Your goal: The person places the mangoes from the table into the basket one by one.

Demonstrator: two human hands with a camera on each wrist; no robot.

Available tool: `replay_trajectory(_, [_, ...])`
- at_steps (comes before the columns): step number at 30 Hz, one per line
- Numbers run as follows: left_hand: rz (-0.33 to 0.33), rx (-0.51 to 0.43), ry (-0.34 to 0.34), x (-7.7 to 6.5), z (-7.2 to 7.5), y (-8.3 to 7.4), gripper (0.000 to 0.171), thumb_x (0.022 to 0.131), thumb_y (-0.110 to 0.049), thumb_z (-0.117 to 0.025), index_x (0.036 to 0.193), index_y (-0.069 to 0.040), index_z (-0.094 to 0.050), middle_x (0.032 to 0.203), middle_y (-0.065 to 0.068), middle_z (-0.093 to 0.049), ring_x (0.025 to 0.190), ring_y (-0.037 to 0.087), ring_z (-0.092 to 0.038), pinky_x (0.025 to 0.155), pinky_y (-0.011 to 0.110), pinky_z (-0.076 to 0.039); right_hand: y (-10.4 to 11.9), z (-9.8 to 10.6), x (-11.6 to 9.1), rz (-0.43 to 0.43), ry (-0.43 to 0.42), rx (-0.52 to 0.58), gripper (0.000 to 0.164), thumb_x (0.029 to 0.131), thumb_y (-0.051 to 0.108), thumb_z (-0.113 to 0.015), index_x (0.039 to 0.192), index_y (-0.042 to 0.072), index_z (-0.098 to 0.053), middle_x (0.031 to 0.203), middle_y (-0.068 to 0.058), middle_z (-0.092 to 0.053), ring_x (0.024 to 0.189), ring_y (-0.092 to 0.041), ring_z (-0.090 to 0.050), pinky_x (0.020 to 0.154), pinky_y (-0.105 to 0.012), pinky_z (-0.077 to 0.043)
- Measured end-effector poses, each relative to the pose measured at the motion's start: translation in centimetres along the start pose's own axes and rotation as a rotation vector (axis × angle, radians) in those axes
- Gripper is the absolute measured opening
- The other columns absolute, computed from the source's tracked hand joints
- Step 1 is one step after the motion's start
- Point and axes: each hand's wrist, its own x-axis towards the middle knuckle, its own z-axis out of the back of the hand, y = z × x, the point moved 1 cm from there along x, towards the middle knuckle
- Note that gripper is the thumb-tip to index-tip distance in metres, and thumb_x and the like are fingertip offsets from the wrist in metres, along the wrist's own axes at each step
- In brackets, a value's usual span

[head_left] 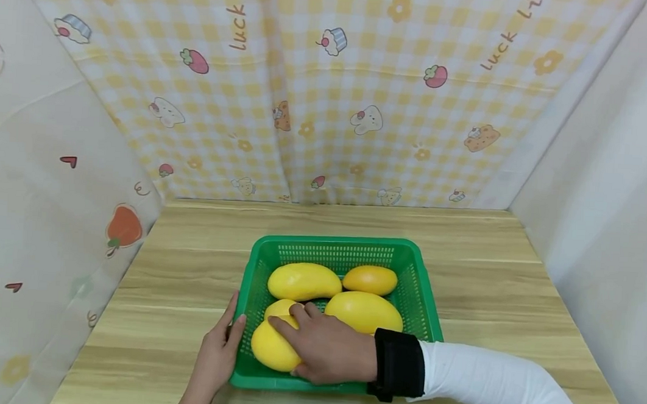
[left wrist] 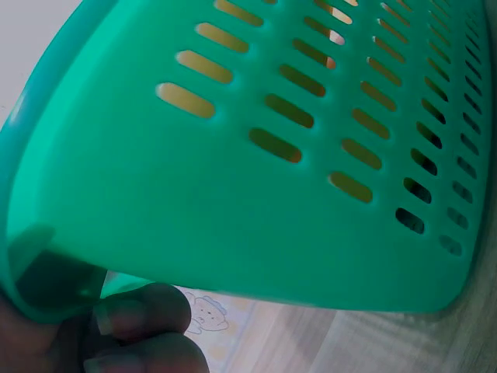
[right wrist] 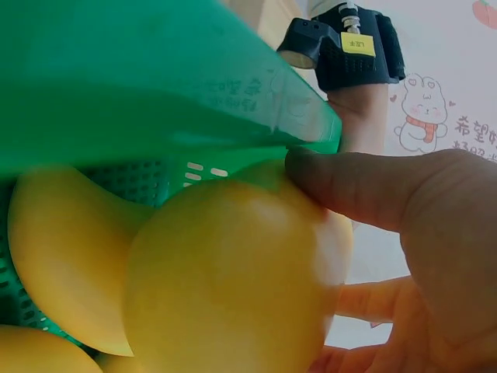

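Note:
A green plastic basket (head_left: pixel 338 240) with slotted walls stands on the table and holds several yellow mangoes. My left hand (head_left: pixel 215 356) grips the basket's left rim; in the left wrist view its curled fingers (left wrist: pixel 151 315) show by the rim. At the front left of the basket, my right hand (head_left: pixel 333 350) holds a large yellow mango (head_left: pixel 271 347), its thumb (right wrist: pixel 349 183) on the side near the basket wall. Behind it lie a partly covered mango (head_left: pixel 281 308), a long mango (head_left: pixel 304 281), a big one (head_left: pixel 366 312) and a smaller orange-yellow one (head_left: pixel 370 280).
The wood-grain table (head_left: pixel 479 277) extends to both sides of the basket. A checked cloth (head_left: pixel 329 92) hangs behind it, with pale sheets at the left (head_left: pixel 43 212) and right (head_left: pixel 604 180).

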Motion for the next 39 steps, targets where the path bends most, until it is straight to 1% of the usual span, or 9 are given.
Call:
replay_trajectory(4, [-0.010, 0.009, -0.006, 0.0, 0.1, 0.0, 0.057, 0.103, -0.037, -0.038, 0.153, -0.015, -0.023, 0.129, 0.027, -0.053, 0.097, 0.025, -0.061, 0.079, 0.044, -0.051, 0.0, 0.1, 0.2, 0.004, 0.013, 0.014, 0.082, 0.083, 0.048, -0.070, 0.149, 0.018, -0.030, 0.128, -0.010, -0.047, 0.107, -0.023, -0.050, 0.060, -0.018, -0.046])
replay_trajectory(10, [-0.025, 0.014, -0.012, -0.1, 0.1, 0.0, 0.056, 0.103, -0.035, -0.039, 0.153, -0.013, -0.024, 0.119, 0.025, -0.060, 0.092, 0.023, -0.062, 0.077, 0.041, -0.051, -0.6, 0.4, 0.0, 0.030, 0.082, 0.115, 0.081, 0.087, 0.048, -0.066, 0.151, 0.020, -0.026, 0.132, -0.007, -0.046, 0.106, -0.021, -0.052, 0.066, -0.020, -0.047])
replay_trajectory(14, [-0.042, 0.018, -0.020, 0.0, 0.1, -0.1, 0.056, 0.103, -0.035, -0.039, 0.153, -0.013, -0.024, 0.126, 0.026, -0.057, 0.098, 0.025, -0.061, 0.080, 0.043, -0.050, -1.0, 0.5, -0.1, 0.066, 0.127, 0.165, 0.077, 0.091, 0.046, -0.061, 0.153, 0.022, -0.021, 0.137, -0.008, -0.042, 0.108, -0.022, -0.051, 0.069, -0.021, -0.048])
replay_trajectory(16, [-0.047, 0.020, -0.020, 0.0, 0.2, -0.1, 0.056, 0.103, -0.035, -0.039, 0.153, -0.013, -0.024, 0.127, 0.025, -0.055, 0.096, 0.024, -0.060, 0.078, 0.041, -0.050, -1.0, 0.6, -0.1, 0.082, 0.135, 0.172, 0.072, 0.094, 0.044, -0.056, 0.153, 0.022, -0.021, 0.137, -0.009, -0.041, 0.108, -0.022, -0.052, 0.070, -0.021, -0.048])
replay_trajectory(20, [-0.038, 0.016, -0.015, 0.1, 0.1, 0.0, 0.056, 0.103, -0.036, -0.039, 0.153, -0.016, -0.024, 0.122, 0.023, -0.059, 0.086, 0.020, -0.058, 0.073, 0.035, -0.049, -1.1, 0.9, -0.1, 0.105, 0.126, 0.157, 0.061, 0.099, 0.033, -0.051, 0.152, 0.019, -0.024, 0.135, -0.008, -0.044, 0.107, -0.022, -0.053, 0.072, -0.019, -0.048])
replay_trajectory(24, [-0.036, 0.002, -0.015, 0.0, 0.0, 0.1, 0.055, 0.103, -0.035, -0.040, 0.153, -0.016, -0.025, 0.128, 0.024, -0.056, 0.090, 0.020, -0.060, 0.076, 0.036, -0.050, -1.4, 1.4, 0.1, 0.129, 0.124, 0.111, 0.058, 0.099, 0.028, -0.052, 0.151, 0.018, -0.027, 0.131, -0.005, -0.047, 0.100, -0.017, -0.054, 0.068, -0.015, -0.046])
replay_trajectory(30, [-0.025, -0.016, -0.010, 0.0, 0.0, 0.1, 0.056, 0.103, -0.036, -0.040, 0.153, -0.017, -0.025, 0.120, 0.022, -0.060, 0.086, 0.019, -0.059, 0.073, 0.034, -0.049, -1.6, 1.6, 0.3, 0.169, 0.094, 0.039, 0.062, 0.095, 0.036, -0.058, 0.149, 0.018, -0.032, 0.125, -0.004, -0.050, 0.087, -0.015, -0.053, 0.061, -0.013, -0.042])
replay_trajectory(35, [-0.026, -0.009, -0.013, -0.1, 0.1, 0.1, 0.056, 0.103, -0.035, -0.040, 0.153, -0.016, -0.025, 0.118, 0.022, -0.061, 0.085, 0.017, -0.058, 0.072, 0.033, -0.049, -1.4, 1.0, 0.5, 0.165, 0.032, -0.010, 0.070, 0.089, 0.044, -0.064, 0.148, 0.019, -0.034, 0.124, -0.004, -0.051, 0.090, -0.016, -0.053, 0.063, -0.016, -0.045])
replay_trajectory(39, [-0.025, -0.017, -0.016, 0.0, 0.1, 0.1, 0.055, 0.103, -0.035, -0.041, 0.153, -0.017, -0.026, 0.110, 0.019, -0.065, 0.082, 0.017, -0.059, 0.070, 0.032, -0.049, -1.3, 0.8, 0.5, 0.138, 0.027, -0.004, 0.075, 0.086, 0.047, -0.066, 0.148, 0.018, -0.033, 0.125, -0.003, -0.051, 0.093, -0.016, -0.054, 0.064, -0.018, -0.047])
